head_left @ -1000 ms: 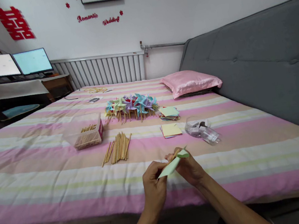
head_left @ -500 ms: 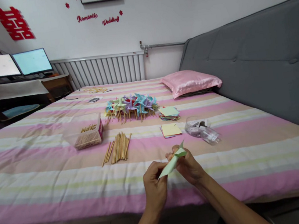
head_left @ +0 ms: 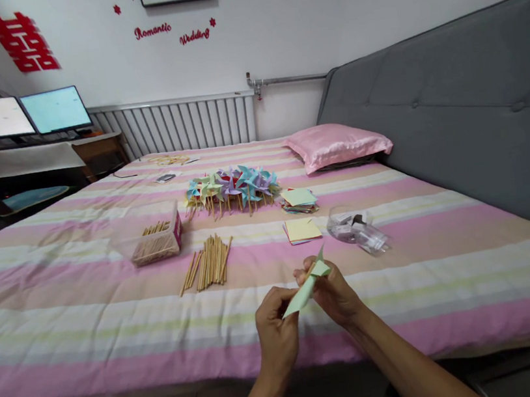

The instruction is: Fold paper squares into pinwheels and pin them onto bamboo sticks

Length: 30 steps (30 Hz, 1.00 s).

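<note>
Green paper [head_left: 307, 288] tip slightly higher.

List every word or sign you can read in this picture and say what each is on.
"Romantic": red script decal on the white wall.
"Wedding": red script decal on the wall, beside it.
Red double-happiness sign: a Chinese character cut-out on the wall, upper left.
The two monitor screens: too washed out to read.

bare bedspread [head_left: 115, 324] left, sticks [head_left: 209, 262] ahead
</note>
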### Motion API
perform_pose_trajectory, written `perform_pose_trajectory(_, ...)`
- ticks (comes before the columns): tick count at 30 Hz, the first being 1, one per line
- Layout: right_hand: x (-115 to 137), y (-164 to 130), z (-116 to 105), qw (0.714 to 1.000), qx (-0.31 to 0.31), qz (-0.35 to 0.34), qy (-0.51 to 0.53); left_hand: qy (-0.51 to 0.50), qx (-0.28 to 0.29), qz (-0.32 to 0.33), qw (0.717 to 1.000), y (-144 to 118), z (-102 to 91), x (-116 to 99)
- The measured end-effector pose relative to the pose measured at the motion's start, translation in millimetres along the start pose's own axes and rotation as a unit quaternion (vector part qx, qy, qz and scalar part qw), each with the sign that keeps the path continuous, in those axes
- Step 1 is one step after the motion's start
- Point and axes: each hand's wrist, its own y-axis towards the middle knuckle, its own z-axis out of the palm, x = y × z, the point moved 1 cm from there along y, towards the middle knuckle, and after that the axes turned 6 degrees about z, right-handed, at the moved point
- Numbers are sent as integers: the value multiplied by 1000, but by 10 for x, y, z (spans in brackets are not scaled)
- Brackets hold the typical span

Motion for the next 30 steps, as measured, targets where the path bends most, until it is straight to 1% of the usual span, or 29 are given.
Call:
perform_pose_trajectory(7, 16, -3, 10, 1000, -15, -12, 2, -13, 0, -10, 1000, -12, 31, 16)
perform_pose_trajectory(14, 12, 12, -33, 998, -45, -6, -35, -4, 5, -34, 999, -12, 23, 29)
perform_pose_trajectory(18, -22, 36, -57, 996, -76, -17, -50, -12, -6, -89, 996, -16, 34, 115)
perform_pose_trajectory(22, -55, 72, -87, 992, -110, -17, -54, -65, -9, -157, 985, -10, 72, 192)
perform_pose_trajectory(24, -58, 88, -117, 987, -144, -18, -64, -84, 5, -185, 979, -9, 84, 208)
perform_pose_trajectory(27, -50, 102, -165, 977, -194, -34, -84, -79, 39, -225, 970, -15, 81, 232)
perform_pose_trajectory(30, -39, 103, -195, 971, -211, -43, -99, -77, 68, -260, 960, -22, 61, 284)
